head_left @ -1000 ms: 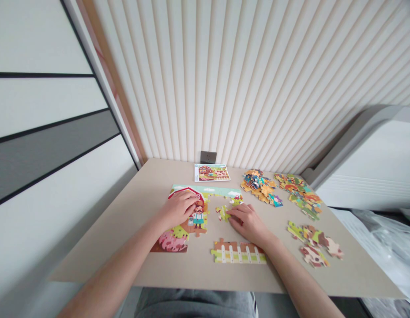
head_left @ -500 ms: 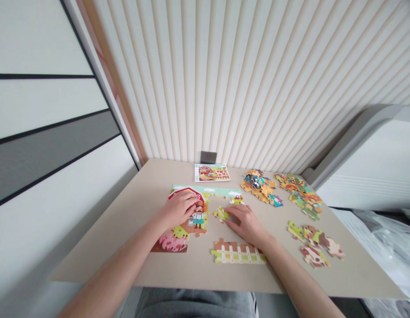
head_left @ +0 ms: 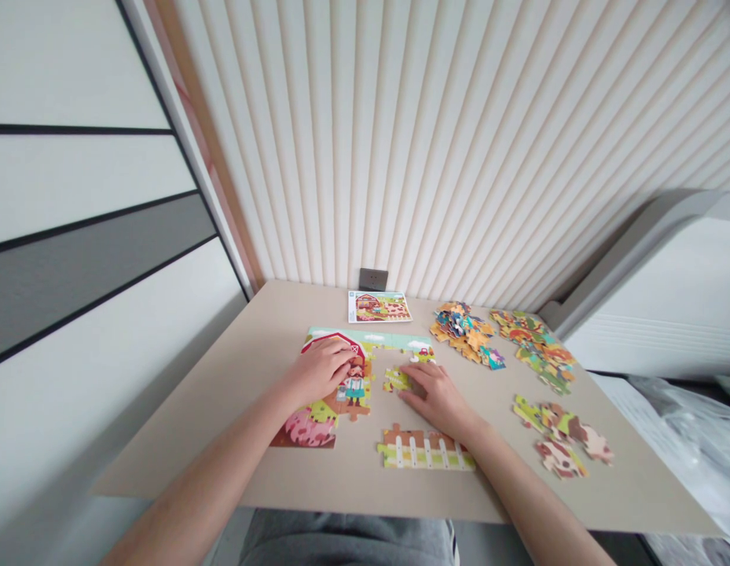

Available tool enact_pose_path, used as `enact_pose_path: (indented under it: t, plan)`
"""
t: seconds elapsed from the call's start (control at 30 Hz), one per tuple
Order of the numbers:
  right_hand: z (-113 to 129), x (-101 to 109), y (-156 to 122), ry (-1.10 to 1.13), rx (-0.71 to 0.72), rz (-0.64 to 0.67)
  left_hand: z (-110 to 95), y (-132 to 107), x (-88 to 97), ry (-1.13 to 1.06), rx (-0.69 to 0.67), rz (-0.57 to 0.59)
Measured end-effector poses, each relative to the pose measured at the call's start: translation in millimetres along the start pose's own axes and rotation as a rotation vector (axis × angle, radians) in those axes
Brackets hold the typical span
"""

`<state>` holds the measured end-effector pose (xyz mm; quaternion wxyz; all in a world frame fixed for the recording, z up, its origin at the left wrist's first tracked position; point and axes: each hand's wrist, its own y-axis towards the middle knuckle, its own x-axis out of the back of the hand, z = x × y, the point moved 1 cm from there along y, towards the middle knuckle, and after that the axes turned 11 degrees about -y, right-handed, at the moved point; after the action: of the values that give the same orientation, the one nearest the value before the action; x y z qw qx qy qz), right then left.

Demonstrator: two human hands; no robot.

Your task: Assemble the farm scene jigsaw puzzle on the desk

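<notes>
Lap: grey shorts point(head_left: 346, 541) show below the table edge.
Fence section: a joined strip of jigsaw pieces point(head_left: 424, 450) with a white picket fence lies flat near the front edge of the beige table point(head_left: 223, 377).
Left hand: the left hand point(head_left: 320, 372) lies open and relaxed on the assembled puzzle section point(head_left: 302, 431), over the red barn, just beside the farmer figure.
Right hand: the right hand point(head_left: 438, 399) sits on the table, its fingertips point(head_left: 407, 391) touching a loose green-and-yellow puzzle piece point(head_left: 395, 381); whether they pinch it, I cannot tell.
Loose piece: it lies flat inside the gap of the assembled puzzle section, near its right side.
Right-hand pieces: a small group of farm-animal pieces point(head_left: 558, 432) lies right of the fence section.
Far pieces: two heaps of jumbled pieces point(head_left: 462, 332) point(head_left: 538, 346) lie toward the back right.
Back edge: a farm picture card point(head_left: 379, 306) lies below a wall socket point(head_left: 372, 279) on the ribbed wall panel point(head_left: 429, 157).
</notes>
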<state>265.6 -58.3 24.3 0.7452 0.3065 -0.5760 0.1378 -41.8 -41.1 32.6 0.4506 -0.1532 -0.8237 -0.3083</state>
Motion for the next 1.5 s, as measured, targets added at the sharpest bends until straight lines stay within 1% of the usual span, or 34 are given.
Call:
enact_pose_path:
  t: [0.13, 0.27, 0.4, 0.5, 0.63, 0.8, 1.03, 1.33, 1.5]
  plan:
    - [-1, 0, 7, -0.074, 0.047, -0.004, -2, 0, -0.1, -0.008, -0.004, 0.002]
    - [-3, 0, 25, -0.098, 0.106, -0.019, -3, 1, -1.3, -0.011, -0.022, 0.013]
    - [-4, -6, 46, -0.104, 0.131, -0.018, -4, 1, -2.2, -0.017, -0.026, 0.007]
    - [-4, -12, 55, -0.101, 0.130, -0.016, -5, 2, -3.7, -0.015, -0.040, -0.002]
    - [0, -15, 55, -0.099, 0.114, -0.032, -6, 5, -9.4, 0.007, -0.089, 0.019]
    - [7, -14, 51, -0.123, 0.138, -0.036, -7, 10, -17.8, 0.009, -0.145, 0.065]
    - [10, -15, 51, -0.155, 0.118, -0.046, -6, 13, -19.9, -0.011, -0.128, 0.067]
    - [19, -15, 54, -0.194, 0.084, -0.025, -7, 15, -21.8, 0.002, -0.135, 0.058]
    - [20, -16, 56, -0.231, 0.080, -0.018, -10, 17, -20.1, 0.038, -0.141, 0.089]
